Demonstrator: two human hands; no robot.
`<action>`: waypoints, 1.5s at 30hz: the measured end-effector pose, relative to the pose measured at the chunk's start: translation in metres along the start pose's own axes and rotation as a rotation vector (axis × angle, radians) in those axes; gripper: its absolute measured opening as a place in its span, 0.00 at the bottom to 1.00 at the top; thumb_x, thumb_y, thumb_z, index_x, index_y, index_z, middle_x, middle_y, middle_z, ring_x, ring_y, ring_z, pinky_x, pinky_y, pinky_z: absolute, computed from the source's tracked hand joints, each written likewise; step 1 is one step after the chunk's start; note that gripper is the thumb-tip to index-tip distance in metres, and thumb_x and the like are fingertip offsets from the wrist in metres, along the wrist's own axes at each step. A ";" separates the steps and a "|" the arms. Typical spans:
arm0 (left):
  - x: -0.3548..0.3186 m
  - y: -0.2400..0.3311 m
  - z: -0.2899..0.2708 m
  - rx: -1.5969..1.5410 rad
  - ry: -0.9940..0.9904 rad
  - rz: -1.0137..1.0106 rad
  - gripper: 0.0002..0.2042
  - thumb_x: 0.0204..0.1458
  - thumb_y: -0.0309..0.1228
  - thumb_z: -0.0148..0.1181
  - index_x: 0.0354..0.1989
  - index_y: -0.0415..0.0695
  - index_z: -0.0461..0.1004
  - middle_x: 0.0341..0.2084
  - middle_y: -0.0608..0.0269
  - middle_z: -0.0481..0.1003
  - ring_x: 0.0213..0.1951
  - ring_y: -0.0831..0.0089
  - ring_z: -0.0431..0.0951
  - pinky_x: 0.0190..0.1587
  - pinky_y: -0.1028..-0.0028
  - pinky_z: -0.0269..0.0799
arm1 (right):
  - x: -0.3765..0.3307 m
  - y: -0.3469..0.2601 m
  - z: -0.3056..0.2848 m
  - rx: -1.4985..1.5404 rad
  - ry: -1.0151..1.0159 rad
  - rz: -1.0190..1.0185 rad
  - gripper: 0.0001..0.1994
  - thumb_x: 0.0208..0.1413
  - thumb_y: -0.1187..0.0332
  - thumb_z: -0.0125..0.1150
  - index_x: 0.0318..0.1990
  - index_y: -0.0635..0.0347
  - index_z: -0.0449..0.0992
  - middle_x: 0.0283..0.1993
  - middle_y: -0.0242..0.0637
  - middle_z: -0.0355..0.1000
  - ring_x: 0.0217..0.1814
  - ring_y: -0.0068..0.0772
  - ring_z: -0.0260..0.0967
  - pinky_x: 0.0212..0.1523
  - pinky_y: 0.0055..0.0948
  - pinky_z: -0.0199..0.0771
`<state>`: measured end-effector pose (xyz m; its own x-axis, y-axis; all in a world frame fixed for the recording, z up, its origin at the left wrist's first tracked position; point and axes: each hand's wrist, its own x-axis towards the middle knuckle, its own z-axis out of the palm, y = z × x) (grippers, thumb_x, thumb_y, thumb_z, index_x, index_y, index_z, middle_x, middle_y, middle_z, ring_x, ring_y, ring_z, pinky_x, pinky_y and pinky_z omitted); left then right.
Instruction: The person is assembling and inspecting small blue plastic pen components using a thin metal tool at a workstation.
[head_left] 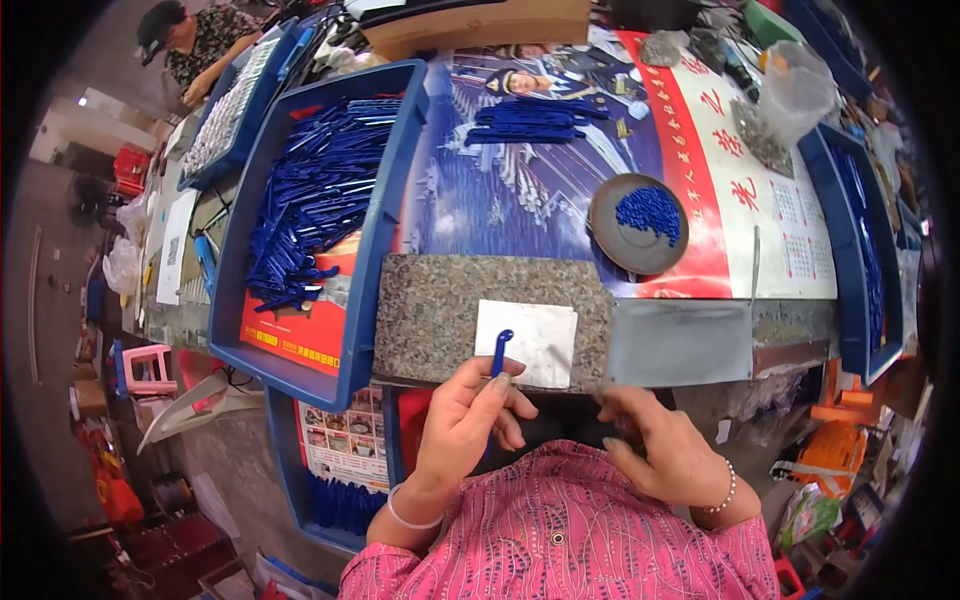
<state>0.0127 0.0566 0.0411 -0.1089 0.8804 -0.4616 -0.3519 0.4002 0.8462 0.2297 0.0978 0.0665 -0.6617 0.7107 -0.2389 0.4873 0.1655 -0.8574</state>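
Between thumb and forefinger, my left hand (466, 418) pinches a slim blue stick (501, 352). Its rounded upper end, with a pale spot on it, stands over a white paper pad (541, 345). The pad lies on a speckled stone slab (430, 310) at the table's near edge. My right hand (660, 440) hovers to the right of the pad, apart from the stick. Motion smears its fingertips, so whether they hold anything is unclear. Beyond the hands, a round brown dish (610, 240) contains many small blue pieces (648, 212).
At left, a blue tray (360, 270) holds a heap of blue sticks (325, 180). More sticks (535, 120) lie on the poster (470, 215). A grey plate (680, 340) adjoins the slab. Another blue tray (884, 340) stands at far right. A person (195, 50) is at upper left.
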 end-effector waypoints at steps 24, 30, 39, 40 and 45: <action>0.023 -0.004 -0.004 0.249 -0.082 -0.074 0.09 0.57 0.27 0.45 0.37 0.35 0.70 0.18 0.65 0.71 0.12 0.89 0.59 0.14 0.87 0.51 | 0.016 0.003 -0.008 -0.244 -0.005 -0.055 0.19 0.49 0.70 0.55 0.51 0.59 0.66 0.32 0.39 0.65 0.27 0.40 0.68 0.23 0.34 0.70; 0.024 -0.006 -0.003 0.351 -0.066 -0.033 0.08 0.57 0.27 0.45 0.35 0.36 0.70 0.17 0.66 0.71 0.12 0.90 0.59 0.14 0.86 0.51 | 0.015 0.004 -0.009 -0.253 -0.031 -0.031 0.21 0.47 0.70 0.56 0.51 0.59 0.65 0.33 0.39 0.65 0.28 0.39 0.68 0.24 0.33 0.69; 0.022 -0.009 0.001 0.434 -0.040 0.064 0.08 0.56 0.27 0.46 0.35 0.35 0.70 0.16 0.67 0.70 0.13 0.90 0.59 0.14 0.86 0.50 | 0.014 0.002 -0.009 -0.256 -0.047 -0.011 0.22 0.46 0.71 0.57 0.52 0.59 0.65 0.35 0.38 0.65 0.30 0.40 0.68 0.25 0.34 0.68; 0.022 -0.009 0.001 0.455 -0.040 0.083 0.08 0.56 0.26 0.46 0.35 0.35 0.69 0.15 0.68 0.70 0.13 0.90 0.58 0.14 0.86 0.50 | 0.014 0.001 -0.010 -0.257 -0.051 -0.002 0.22 0.46 0.71 0.57 0.52 0.59 0.65 0.35 0.39 0.65 0.30 0.40 0.68 0.25 0.34 0.69; 0.022 -0.010 0.003 0.519 -0.021 0.141 0.07 0.56 0.26 0.46 0.34 0.35 0.69 0.14 0.69 0.70 0.13 0.90 0.59 0.14 0.85 0.51 | 0.014 0.001 -0.011 -0.251 -0.051 -0.013 0.23 0.46 0.72 0.56 0.52 0.60 0.64 0.34 0.39 0.65 0.29 0.40 0.68 0.25 0.34 0.69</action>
<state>0.0170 0.0726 0.0234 -0.1013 0.9373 -0.3335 0.1715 0.3466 0.9222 0.2267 0.1155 0.0674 -0.6934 0.6731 -0.2571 0.6010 0.3435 -0.7216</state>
